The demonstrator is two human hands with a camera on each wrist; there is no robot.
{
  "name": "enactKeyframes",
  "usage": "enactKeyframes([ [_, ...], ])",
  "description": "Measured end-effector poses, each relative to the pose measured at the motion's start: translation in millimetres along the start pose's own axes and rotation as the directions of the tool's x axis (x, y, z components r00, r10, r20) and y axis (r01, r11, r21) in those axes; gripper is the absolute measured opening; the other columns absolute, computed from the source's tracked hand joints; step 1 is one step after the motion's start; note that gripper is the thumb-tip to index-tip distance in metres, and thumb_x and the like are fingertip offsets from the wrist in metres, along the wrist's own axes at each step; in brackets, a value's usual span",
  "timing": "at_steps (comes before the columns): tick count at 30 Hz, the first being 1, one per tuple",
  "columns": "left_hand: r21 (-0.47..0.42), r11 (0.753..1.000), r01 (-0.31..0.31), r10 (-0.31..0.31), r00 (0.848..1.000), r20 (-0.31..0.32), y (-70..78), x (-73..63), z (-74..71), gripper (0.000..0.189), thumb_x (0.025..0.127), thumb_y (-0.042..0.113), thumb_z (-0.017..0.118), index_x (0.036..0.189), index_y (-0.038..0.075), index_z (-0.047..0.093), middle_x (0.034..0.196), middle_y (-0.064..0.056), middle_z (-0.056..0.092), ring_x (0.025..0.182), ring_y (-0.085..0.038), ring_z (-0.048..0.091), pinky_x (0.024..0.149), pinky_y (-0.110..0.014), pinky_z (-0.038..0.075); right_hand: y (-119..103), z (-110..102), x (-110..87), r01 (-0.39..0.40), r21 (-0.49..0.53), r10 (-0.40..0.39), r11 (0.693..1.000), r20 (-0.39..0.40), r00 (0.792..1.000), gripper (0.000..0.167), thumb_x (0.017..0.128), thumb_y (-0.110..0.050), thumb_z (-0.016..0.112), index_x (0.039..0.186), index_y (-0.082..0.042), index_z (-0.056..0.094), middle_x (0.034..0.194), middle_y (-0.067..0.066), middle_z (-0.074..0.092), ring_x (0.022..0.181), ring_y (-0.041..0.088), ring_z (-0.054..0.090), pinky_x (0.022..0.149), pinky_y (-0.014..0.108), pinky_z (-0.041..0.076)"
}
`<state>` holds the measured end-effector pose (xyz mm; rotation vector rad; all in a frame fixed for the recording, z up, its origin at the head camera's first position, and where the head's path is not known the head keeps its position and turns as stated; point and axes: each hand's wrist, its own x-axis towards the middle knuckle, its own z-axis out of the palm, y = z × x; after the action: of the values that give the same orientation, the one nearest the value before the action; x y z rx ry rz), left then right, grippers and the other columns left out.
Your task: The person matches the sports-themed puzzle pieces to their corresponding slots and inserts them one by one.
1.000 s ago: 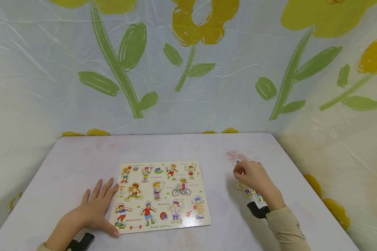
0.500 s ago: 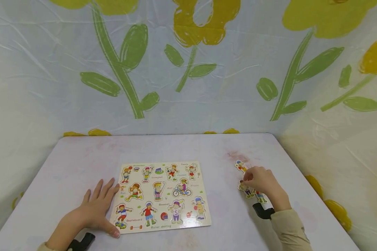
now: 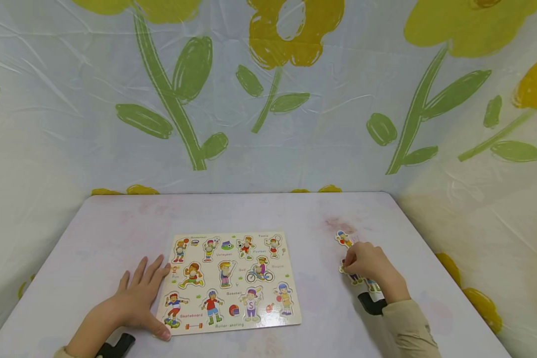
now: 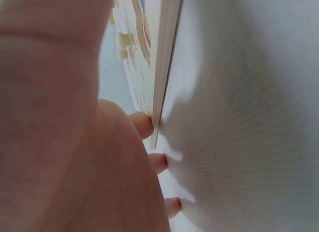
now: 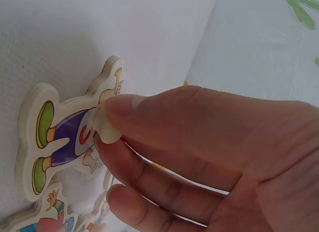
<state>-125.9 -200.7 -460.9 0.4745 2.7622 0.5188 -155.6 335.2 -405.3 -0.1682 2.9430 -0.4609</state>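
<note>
In the head view my left hand (image 3: 132,301) lies spread and flat at the left side of a wooden knob puzzle board (image 3: 212,274); its thumb and a fingertip touch the board's edge. Printed sports figures and round knobs cover the board. To the right, my right hand (image 3: 378,271) pinches the pale knob (image 5: 107,128) of a puzzle piece between thumb and forefinger. This piece (image 5: 70,137) shows a figure in purple trousers and green shoes, its head hidden behind the thumb. The piece lies flat, close on the table.
A blue-capped puzzle piece (image 3: 342,238) lies just beyond my right hand. Another piece (image 3: 373,286) is partly hidden under that hand. The pale table (image 3: 250,211) meets a flower-printed cloth (image 3: 331,144) at the back and sides.
My right hand has come nearer and lowered from above the blue-capped piece to the purple-trousered one, and now pinches its knob. My left hand has stayed by the board.
</note>
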Motion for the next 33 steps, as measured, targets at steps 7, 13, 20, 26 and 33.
enactKeyframes([
  [7, -0.017, 1.000, -0.014, 0.013, 0.999, -0.042, -6.4, 2.8, 7.3, 0.155, 0.029, 0.084, 0.079, 0.150, 0.001, 0.029, 0.161, -0.026, 0.010, 0.144, -0.053, -0.006, 0.101, -0.081, -0.008, -0.8, 2.0, 0.3, 0.006, -0.028, -0.006, 1.000, 0.005, 1.000, 0.009, 0.072, -0.007, 0.072, 0.068, -0.013, 0.066, 0.065, -0.005, 0.057, 0.060, 0.014, 0.050, 0.057, 0.035, 0.042],
  [13, -0.010, 1.000, -0.015, 0.015, 0.999, -0.040, -7.4, 3.4, 7.8, 0.156, 0.029, 0.085, 0.078, 0.151, 0.001, 0.028, 0.161, -0.025, 0.009, 0.144, -0.053, -0.006, 0.101, -0.081, -0.007, -1.7, 2.7, 1.5, -0.019, -0.043, 0.019, 0.999, 0.008, 1.000, 0.010, 0.072, -0.009, 0.075, 0.069, -0.013, 0.066, 0.066, -0.004, 0.058, 0.062, 0.015, 0.051, 0.060, 0.036, 0.042],
  [20, -0.010, 1.000, -0.013, 0.013, 0.999, -0.035, -7.2, 3.5, 6.8, 0.155, 0.029, 0.084, 0.079, 0.151, 0.002, 0.028, 0.161, -0.026, 0.009, 0.144, -0.054, -0.006, 0.101, -0.081, -0.007, -2.2, 3.0, 2.8, -0.049, -0.032, 0.050, 0.998, 0.029, 0.998, 0.010, 0.074, -0.009, 0.076, 0.072, -0.012, 0.066, 0.070, -0.002, 0.058, 0.063, 0.016, 0.052, 0.058, 0.034, 0.043],
  [26, -0.012, 1.000, -0.012, 0.011, 0.999, -0.035, -7.0, 3.0, 6.8, 0.155, 0.030, 0.084, 0.079, 0.151, 0.002, 0.028, 0.161, -0.025, 0.009, 0.144, -0.053, -0.006, 0.102, -0.080, -0.008, -0.8, 3.5, 1.3, -0.014, -0.014, 0.014, 1.000, 0.010, 1.000, 0.010, 0.073, -0.007, 0.074, 0.070, -0.012, 0.066, 0.066, -0.003, 0.057, 0.061, 0.015, 0.051, 0.055, 0.032, 0.043],
  [33, -0.015, 1.000, -0.013, 0.013, 0.999, -0.037, -5.6, 2.6, 6.0, 0.155, 0.029, 0.084, 0.079, 0.150, 0.000, 0.029, 0.161, -0.026, 0.010, 0.144, -0.054, -0.005, 0.102, -0.080, -0.007, -0.7, 4.8, 0.3, 0.019, -0.014, -0.020, 1.000, -0.018, 1.000, 0.010, 0.073, -0.007, 0.074, 0.068, -0.013, 0.067, 0.064, -0.005, 0.057, 0.059, 0.014, 0.050, 0.054, 0.033, 0.043],
])
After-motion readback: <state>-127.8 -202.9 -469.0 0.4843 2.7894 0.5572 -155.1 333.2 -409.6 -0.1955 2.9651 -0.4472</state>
